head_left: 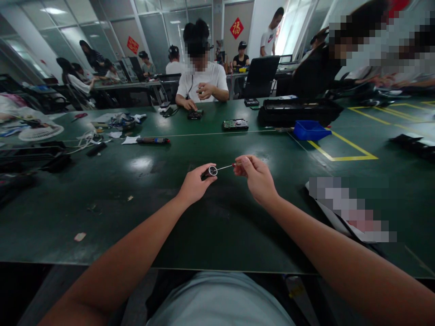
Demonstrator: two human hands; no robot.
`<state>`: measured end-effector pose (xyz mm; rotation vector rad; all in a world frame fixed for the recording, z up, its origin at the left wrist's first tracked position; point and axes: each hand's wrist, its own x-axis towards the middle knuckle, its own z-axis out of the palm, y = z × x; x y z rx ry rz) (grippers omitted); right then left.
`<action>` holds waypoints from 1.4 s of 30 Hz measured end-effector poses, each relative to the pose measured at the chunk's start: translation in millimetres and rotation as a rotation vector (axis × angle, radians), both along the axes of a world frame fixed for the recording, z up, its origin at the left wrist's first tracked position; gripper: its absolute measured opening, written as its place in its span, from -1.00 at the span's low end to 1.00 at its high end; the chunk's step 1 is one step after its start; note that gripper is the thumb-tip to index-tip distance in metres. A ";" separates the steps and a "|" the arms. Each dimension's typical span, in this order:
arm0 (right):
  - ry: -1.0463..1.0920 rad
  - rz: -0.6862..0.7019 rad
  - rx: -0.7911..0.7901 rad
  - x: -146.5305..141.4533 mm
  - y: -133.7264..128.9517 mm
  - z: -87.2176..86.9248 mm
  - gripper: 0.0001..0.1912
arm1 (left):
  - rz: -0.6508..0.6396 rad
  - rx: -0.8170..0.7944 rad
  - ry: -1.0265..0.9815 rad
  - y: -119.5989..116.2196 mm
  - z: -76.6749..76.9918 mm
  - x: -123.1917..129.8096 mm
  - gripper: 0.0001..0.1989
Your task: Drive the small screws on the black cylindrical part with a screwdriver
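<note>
Green matting covers the long workbench point(102, 190) that fills the middle of the frame, with glass partitions and red paper signs along the back wall. At centre, just above the mat, the person's left hand point(194, 184) is closed around a small dark part with a silver ring point(211, 171), thumb and fingers gripping it so the ring faces up and to the right. The right hand point(256, 177) pinches the red-tipped end of a thin metal tool point(226, 167) between thumb and forefinger, and the tool's far end meets the ring. Both hands are lifted off the table and brought close together, which looks like a way of steadying fine work: one hand acts as a vice, the other guides the point.

Across the bench, upper centre, another person in a white shirt point(203, 81) works with both hands over a small dark device point(195, 114). A circuit board point(235, 124) lies to the right of it, then a blue bin point(310, 130) beside a long black case point(299, 112). A pen-like tool point(152, 141) lies left of centre, and clutter with a white fan point(40, 132) sits at the far left.

What the dark part is I cannot tell; the fingers hide most of it. The sheet at lower right is blurred out, and the tool's tip is too small to read.
</note>
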<state>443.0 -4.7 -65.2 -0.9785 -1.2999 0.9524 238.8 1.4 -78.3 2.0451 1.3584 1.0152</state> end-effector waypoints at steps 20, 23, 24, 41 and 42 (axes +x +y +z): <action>-0.019 -0.101 0.023 5.2 0.7 1.0 -0.75 | -0.068 0.037 0.088 0.2 0.7 -2.8 -0.58; -0.175 -0.139 0.100 5.0 -4.5 5.4 -0.77 | -0.055 0.032 0.080 -0.7 1.5 -2.4 -0.57; -0.218 -0.146 0.118 5.0 -5.9 7.1 -0.77 | -0.054 0.032 0.085 -0.9 1.8 -2.2 -0.57; -0.414 -0.063 0.148 1.7 -12.0 5.7 -0.80 | -0.069 0.097 0.158 2.6 -1.0 -4.4 -0.58; -0.423 -0.081 0.149 2.2 -12.0 6.2 -0.80 | -0.067 0.097 0.159 2.9 -1.3 -4.8 -0.58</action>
